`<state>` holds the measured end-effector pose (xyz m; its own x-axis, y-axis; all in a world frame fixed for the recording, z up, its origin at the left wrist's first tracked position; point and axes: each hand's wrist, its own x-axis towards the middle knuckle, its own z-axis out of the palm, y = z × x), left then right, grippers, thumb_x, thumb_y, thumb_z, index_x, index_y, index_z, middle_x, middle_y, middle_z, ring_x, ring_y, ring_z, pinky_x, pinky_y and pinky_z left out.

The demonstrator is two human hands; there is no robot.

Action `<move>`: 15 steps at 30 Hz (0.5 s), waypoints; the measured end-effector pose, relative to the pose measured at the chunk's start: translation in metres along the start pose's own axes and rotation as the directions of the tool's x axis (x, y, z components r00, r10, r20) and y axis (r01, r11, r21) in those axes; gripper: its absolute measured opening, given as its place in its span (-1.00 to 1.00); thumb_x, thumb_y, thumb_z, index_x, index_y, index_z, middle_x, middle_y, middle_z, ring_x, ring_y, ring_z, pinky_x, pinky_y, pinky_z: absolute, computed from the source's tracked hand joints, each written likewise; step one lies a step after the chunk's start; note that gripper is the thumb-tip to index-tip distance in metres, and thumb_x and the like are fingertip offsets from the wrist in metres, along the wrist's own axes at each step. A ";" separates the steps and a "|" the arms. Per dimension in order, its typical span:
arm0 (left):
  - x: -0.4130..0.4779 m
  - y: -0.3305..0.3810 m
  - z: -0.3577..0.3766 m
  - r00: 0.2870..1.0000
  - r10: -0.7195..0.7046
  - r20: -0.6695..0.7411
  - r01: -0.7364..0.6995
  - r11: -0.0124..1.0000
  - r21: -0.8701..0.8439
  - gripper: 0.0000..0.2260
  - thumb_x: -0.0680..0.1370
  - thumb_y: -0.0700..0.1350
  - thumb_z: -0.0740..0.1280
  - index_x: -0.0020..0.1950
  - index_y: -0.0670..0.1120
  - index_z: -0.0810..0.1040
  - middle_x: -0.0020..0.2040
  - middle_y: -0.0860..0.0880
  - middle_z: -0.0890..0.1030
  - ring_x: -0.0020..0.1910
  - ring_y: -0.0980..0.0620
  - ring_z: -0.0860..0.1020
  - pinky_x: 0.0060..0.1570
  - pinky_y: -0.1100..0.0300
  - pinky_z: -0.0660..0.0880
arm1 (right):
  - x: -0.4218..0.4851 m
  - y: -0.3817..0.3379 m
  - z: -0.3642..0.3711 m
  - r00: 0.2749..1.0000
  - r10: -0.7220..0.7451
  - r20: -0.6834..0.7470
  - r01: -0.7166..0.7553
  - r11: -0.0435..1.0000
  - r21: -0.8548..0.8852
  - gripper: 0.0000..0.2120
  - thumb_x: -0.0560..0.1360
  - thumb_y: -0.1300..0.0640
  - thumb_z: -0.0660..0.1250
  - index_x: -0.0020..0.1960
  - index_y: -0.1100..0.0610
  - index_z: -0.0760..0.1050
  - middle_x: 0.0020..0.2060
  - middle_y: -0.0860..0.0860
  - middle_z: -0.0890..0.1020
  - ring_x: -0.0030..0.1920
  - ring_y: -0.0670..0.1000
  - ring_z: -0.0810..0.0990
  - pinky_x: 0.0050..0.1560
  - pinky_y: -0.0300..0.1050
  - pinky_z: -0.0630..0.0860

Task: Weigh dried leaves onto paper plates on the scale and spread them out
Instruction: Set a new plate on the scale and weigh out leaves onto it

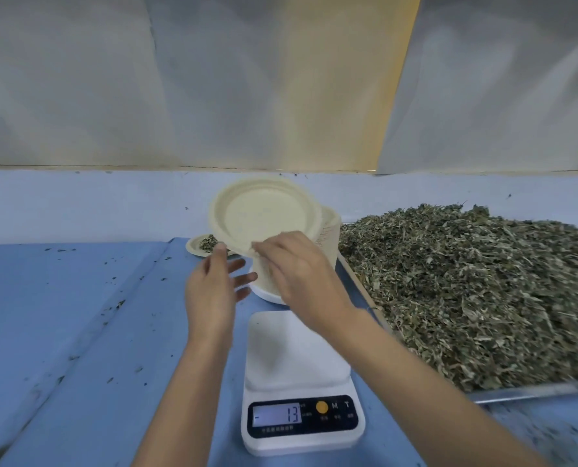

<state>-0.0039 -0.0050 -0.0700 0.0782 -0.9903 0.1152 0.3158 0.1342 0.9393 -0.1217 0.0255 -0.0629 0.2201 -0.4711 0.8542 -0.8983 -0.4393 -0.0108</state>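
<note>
The wide blue cloth-covered table point(78, 315) lies flat and open on the left, creased along two ridges and speckled with dark leaf crumbs. At the far end, at eleven o'clock from the scale, a small beige paper plate with a little heap of leaves point(201, 245) sits partly hidden. Just in front of it the left hand point(213, 288) is held loose, its fingers straight and spread and gripping nothing, its top fingertip at the lower rim of the lifted plate. That round beige fibre plate point(264, 217), matte with a raised ringed rim, is tilted up facing the camera, in the air at twelve o'clock from the scale. The right hand point(297, 267) pinches its lower edge. Behind the hand stands a tall stack of beige paper plates point(329, 237). Nearest the camera, the white plastic digital scale point(301, 362) has a bare, smooth platform and shows 13. At its two o'clock, close by, a broad heap of dried grey-green leaves point(466, 281), shredded and stalky, fills a shallow metal tray point(533, 394) out to the right edge.
</note>
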 end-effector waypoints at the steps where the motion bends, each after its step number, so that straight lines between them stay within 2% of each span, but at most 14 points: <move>1: 0.001 0.003 -0.004 1.000 0.013 -0.024 -0.013 1.000 0.008 -0.77 0.60 0.04 0.22 -0.09 -0.05 0.58 -0.15 -0.01 0.68 -0.31 0.05 0.66 -0.39 0.28 0.48 | -0.008 -0.006 -0.002 1.000 0.009 0.010 -0.009 1.000 0.011 -0.72 0.37 0.50 0.37 0.06 0.38 0.60 -0.13 0.20 0.65 -0.10 0.21 0.61 -0.07 0.02 0.57; 3: 0.001 0.008 -0.012 0.998 0.038 -0.050 -0.036 0.999 0.030 -0.78 0.58 0.04 0.27 -0.12 -0.07 0.59 -0.22 0.02 0.67 -0.38 0.10 0.62 -0.45 0.31 0.45 | -0.019 -0.011 -0.005 0.999 0.022 0.027 -0.023 1.000 0.021 -0.71 0.37 0.51 0.37 0.07 0.37 0.60 -0.13 0.19 0.65 -0.11 0.20 0.61 -0.08 0.03 0.57; 6: -0.002 0.011 -0.019 0.999 0.050 0.018 -0.052 0.991 0.121 -0.84 0.53 -0.04 0.36 -0.16 -0.10 0.62 -0.34 0.05 0.65 -0.41 0.11 0.59 -0.44 0.33 0.46 | -0.026 -0.014 -0.011 0.999 -0.016 0.051 0.015 1.000 0.010 -0.73 0.36 0.50 0.40 0.05 0.36 0.61 -0.16 0.18 0.65 -0.14 0.19 0.61 -0.10 0.03 0.59; 7: -0.003 0.010 -0.020 0.999 0.037 0.030 -0.041 0.987 0.157 -0.85 0.52 -0.08 0.37 -0.18 -0.13 0.62 -0.39 0.04 0.62 -0.43 0.10 0.56 -0.41 0.31 0.46 | -0.028 -0.016 -0.012 0.997 -0.046 0.063 0.047 0.999 -0.007 -0.75 0.37 0.46 0.42 0.04 0.34 0.63 -0.17 0.16 0.65 -0.14 0.18 0.62 -0.05 0.04 0.59; 9: -0.005 0.007 -0.023 0.999 0.005 0.032 -0.012 0.977 0.213 -0.83 0.51 -0.14 0.37 -0.26 -0.17 0.58 -0.53 0.06 0.51 -0.50 0.08 0.43 -0.36 0.24 0.42 | -0.034 -0.019 -0.015 0.995 -0.027 0.101 0.030 0.999 -0.023 -0.81 0.43 0.25 0.42 0.04 0.21 0.65 -0.11 0.05 0.68 -0.02 0.09 0.62 0.23 0.06 0.48; 10: -0.006 0.005 -0.024 0.999 -0.009 0.036 0.000 0.971 0.239 -0.82 0.51 -0.16 0.37 -0.29 -0.18 0.57 -0.57 0.07 0.46 -0.52 0.07 0.37 -0.34 0.21 0.40 | -0.037 -0.021 -0.016 0.989 0.059 0.132 -0.059 0.998 0.001 -0.78 0.47 0.11 0.38 0.08 0.14 0.64 0.00 -0.02 0.67 0.12 0.02 0.57 0.38 0.04 0.33; 12: -0.007 0.002 -0.026 0.998 -0.037 0.057 0.019 0.957 0.288 -0.84 0.51 -0.18 0.37 -0.27 -0.16 0.58 -0.61 0.09 0.44 -0.50 0.05 0.34 -0.33 0.19 0.40 | -0.040 -0.021 -0.021 0.926 0.331 0.180 -0.359 0.921 0.150 -0.63 0.54 -0.05 0.22 0.28 0.05 0.53 0.33 -0.10 0.48 0.41 -0.09 0.28 0.50 -0.09 0.01; 13: -0.007 0.001 -0.026 0.996 -0.051 0.070 0.027 0.950 0.312 -0.87 0.51 -0.19 0.37 -0.25 -0.14 0.59 -0.61 0.09 0.44 -0.49 0.04 0.34 -0.33 0.19 0.41 | -0.040 -0.017 -0.022 0.867 0.469 0.168 -0.497 0.840 0.218 -0.60 0.58 -0.04 0.17 0.38 0.03 0.42 0.44 -0.11 0.33 0.47 -0.13 0.13 0.48 -0.19 -0.09; 14: -0.007 0.001 -0.027 0.994 -0.070 0.085 0.038 0.942 0.334 -0.89 0.51 -0.20 0.37 -0.22 -0.14 0.59 -0.61 0.09 0.45 -0.49 0.04 0.34 -0.33 0.20 0.42 | -0.040 -0.012 -0.024 0.780 0.604 0.166 -0.625 0.732 0.272 -0.59 0.61 -0.01 0.14 0.43 0.01 0.33 0.48 -0.12 0.23 0.49 -0.14 0.06 0.43 -0.25 -0.11; 15: -0.007 0.000 -0.027 0.991 -0.090 0.101 0.048 0.933 0.356 -0.93 0.51 -0.22 0.36 -0.18 -0.16 0.59 -0.59 0.07 0.47 -0.49 0.04 0.35 -0.34 0.20 0.42 | -0.041 -0.007 -0.027 0.667 0.721 0.190 -0.734 0.591 0.333 -0.62 0.62 0.02 0.12 0.43 -0.01 0.31 0.47 -0.11 0.24 0.47 -0.11 0.12 0.40 -0.25 -0.03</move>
<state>0.0215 0.0033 -0.0794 -0.0466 -0.9969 0.0628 -0.0382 0.0646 0.9972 -0.1345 0.0686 -0.0834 -0.4283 -0.7763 0.4626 -0.5659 -0.1687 -0.8070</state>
